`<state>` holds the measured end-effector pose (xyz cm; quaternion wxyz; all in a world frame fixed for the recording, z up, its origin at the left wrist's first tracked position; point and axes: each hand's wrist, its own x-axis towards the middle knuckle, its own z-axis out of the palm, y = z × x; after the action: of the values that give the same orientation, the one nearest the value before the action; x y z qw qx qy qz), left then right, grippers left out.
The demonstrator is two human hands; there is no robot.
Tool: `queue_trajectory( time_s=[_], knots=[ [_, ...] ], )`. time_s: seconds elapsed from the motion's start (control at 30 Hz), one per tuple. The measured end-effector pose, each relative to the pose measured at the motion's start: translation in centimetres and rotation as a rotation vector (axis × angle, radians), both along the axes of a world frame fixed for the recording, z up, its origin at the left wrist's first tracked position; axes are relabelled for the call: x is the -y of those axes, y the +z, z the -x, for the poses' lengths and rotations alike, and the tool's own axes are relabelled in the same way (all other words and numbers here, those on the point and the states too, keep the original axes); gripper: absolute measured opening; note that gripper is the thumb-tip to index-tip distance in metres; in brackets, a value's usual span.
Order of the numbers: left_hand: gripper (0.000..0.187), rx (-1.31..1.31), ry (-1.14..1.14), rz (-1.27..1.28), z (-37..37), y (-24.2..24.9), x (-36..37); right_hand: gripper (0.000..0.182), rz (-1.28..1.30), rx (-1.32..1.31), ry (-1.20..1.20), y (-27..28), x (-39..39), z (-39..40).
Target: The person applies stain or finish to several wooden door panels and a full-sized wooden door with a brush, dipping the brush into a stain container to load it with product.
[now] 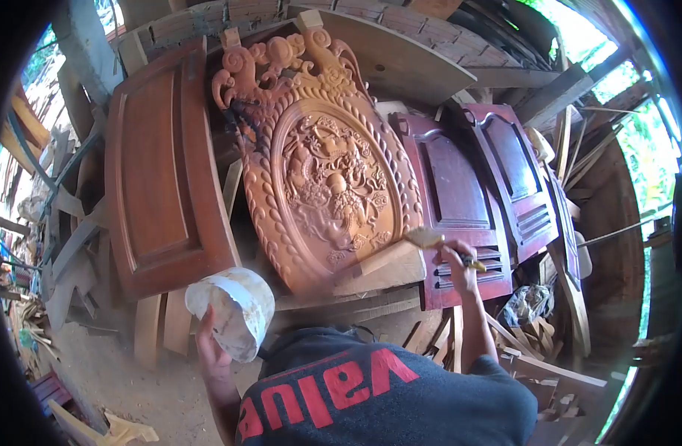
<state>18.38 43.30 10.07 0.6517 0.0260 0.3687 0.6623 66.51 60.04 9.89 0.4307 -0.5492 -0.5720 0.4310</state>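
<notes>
In a cluttered workshop (125, 372), the right hand (455, 262) is pinching a paintbrush (424, 238) near a carved wooden panel (337, 178), the left hand (213, 349) gripping a seemingly plastic bucket (233, 308).

Brown flr (103, 369) w/ scrap wood pcs (127, 430).

1. Wall: brick (196, 30), curving across the top of the view; pale post (88, 48) at upper left.
2. Beams (556, 97): rough timber, upper right, crossing at angles.
3. Openings: bright daylight (649, 149) and green foliage at right; smaller bright gap (45, 56) at upper left.
4. Floor (144, 383): dusty, brownish; pale wood scrap (125, 430) at lower left.
5. Right side: crumpled plastic (529, 305) beside wood offcuts (540, 336).
6. Plain brown door (159, 163) leaning at left.
</notes>
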Motion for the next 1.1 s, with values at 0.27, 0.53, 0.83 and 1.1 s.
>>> queue_trajectory(
  time_s=[0.27,0.53,0.83,1.1],
  knots=[
    [0.063,0.033,-0.065,-0.025,-0.9,0.2,0.1,0.017,0.196,0.149,0.148,4.9,-7.7,3.4],
    [0.059,-0.039,0.260,-0.015,-0.2,-0.6,5.0,0.031,-0.161,-0.044,0.231,13.6,-34.9,20.3],
    [0.061,-0.160,0.431,0.090,-1.7,-0.9,8.4,0.023,-0.522,-0.405,0.192,10.5,-43.4,30.3],
    [0.057,0.019,0.332,-0.070,0.7,-1.3,6.3,0.012,-0.687,0.319,0.188,5.7,-23.9,18.4]
  ],
)
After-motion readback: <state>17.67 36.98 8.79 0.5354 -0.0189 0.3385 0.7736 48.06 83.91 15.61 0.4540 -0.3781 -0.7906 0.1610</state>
